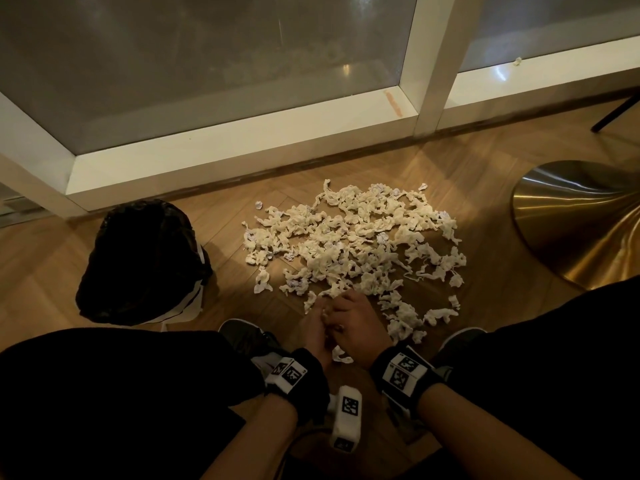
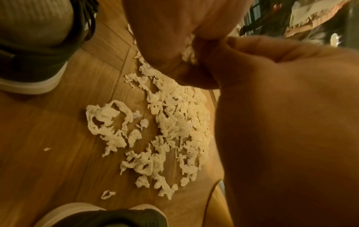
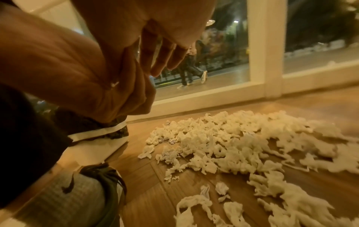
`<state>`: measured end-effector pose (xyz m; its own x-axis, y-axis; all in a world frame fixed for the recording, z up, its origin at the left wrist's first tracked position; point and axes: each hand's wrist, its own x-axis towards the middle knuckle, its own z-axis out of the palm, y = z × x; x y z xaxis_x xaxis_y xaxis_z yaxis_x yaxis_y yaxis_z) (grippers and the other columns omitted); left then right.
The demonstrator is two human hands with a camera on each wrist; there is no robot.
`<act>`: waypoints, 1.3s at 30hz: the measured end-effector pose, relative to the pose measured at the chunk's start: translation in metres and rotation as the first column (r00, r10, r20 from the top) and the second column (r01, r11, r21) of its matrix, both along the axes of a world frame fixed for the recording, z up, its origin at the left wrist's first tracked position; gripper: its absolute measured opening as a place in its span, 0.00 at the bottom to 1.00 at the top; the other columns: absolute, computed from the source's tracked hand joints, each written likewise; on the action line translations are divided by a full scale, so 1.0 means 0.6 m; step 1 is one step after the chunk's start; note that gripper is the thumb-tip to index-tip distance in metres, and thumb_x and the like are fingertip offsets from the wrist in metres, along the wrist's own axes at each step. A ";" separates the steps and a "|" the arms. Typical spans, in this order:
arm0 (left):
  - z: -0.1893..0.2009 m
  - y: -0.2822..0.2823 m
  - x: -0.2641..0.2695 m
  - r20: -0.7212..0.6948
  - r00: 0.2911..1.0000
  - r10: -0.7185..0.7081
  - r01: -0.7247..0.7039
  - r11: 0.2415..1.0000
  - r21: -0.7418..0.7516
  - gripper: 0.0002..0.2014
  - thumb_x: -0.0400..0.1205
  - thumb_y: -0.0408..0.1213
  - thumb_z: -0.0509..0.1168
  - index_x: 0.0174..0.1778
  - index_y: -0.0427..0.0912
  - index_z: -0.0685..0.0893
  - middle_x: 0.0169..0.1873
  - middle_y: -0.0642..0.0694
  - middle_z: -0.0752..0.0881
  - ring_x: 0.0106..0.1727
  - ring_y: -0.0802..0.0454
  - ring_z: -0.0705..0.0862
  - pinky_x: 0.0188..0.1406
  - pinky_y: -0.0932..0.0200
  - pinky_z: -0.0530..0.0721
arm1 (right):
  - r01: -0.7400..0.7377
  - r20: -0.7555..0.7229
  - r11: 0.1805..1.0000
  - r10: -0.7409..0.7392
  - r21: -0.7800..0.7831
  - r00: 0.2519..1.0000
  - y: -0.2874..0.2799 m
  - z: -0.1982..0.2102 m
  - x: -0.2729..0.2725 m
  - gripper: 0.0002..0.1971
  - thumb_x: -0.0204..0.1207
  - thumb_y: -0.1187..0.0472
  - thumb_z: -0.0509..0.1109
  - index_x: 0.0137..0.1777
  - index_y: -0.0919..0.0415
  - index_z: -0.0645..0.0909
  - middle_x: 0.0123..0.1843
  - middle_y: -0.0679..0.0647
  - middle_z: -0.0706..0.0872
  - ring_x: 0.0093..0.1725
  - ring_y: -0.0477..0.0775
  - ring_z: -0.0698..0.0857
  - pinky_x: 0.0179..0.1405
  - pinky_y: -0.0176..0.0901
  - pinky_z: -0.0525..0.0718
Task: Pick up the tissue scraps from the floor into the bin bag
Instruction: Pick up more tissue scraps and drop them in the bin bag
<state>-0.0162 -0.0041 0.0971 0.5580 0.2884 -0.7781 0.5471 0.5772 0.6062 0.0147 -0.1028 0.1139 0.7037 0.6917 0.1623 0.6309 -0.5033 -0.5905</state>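
Observation:
A wide heap of cream tissue scraps covers the wooden floor ahead of me; the left wrist view and right wrist view show it too. The black bin bag, lining a white bin, stands to the left of the heap. Both hands meet at the heap's near edge. My left hand curls its fingers round a small wad of scraps. My right hand presses against it, its fingers fairly straight. One scrap lies under the wrists.
A round brass table base sits on the floor at the right. The white window frame runs behind the heap, with one scrap on its sill. My shoes flank the hands. A dark furniture leg stands far right.

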 end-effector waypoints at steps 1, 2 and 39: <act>-0.008 0.002 -0.002 -0.019 1.000 -0.007 0.008 0.999 0.040 0.15 0.85 0.44 0.60 0.41 0.38 0.84 0.40 0.35 0.85 0.41 0.44 0.84 0.41 0.50 0.80 | -0.031 -0.001 0.999 0.031 -0.024 1.000 -0.001 0.001 -0.002 0.10 0.69 0.57 0.66 0.41 0.56 0.89 0.44 0.49 0.86 0.50 0.53 0.76 0.47 0.51 0.79; -0.011 0.005 -0.002 -0.040 0.999 0.012 -0.010 0.998 0.055 0.15 0.84 0.45 0.61 0.41 0.38 0.85 0.40 0.35 0.86 0.41 0.42 0.85 0.42 0.50 0.81 | -0.064 -0.010 0.997 0.063 -0.043 0.998 -0.002 0.003 -0.002 0.12 0.69 0.56 0.64 0.42 0.56 0.89 0.47 0.50 0.86 0.52 0.55 0.77 0.50 0.52 0.79; 0.067 0.053 0.036 -0.146 0.812 -0.566 0.549 0.652 0.523 0.22 0.84 0.50 0.61 0.28 0.39 0.79 0.20 0.47 0.76 0.15 0.59 0.72 0.16 0.70 0.70 | -0.005 -0.617 0.999 -0.028 -0.052 0.786 -0.043 0.060 0.086 0.15 0.73 0.51 0.74 0.59 0.53 0.81 0.50 0.49 0.87 0.47 0.45 0.86 0.48 0.39 0.85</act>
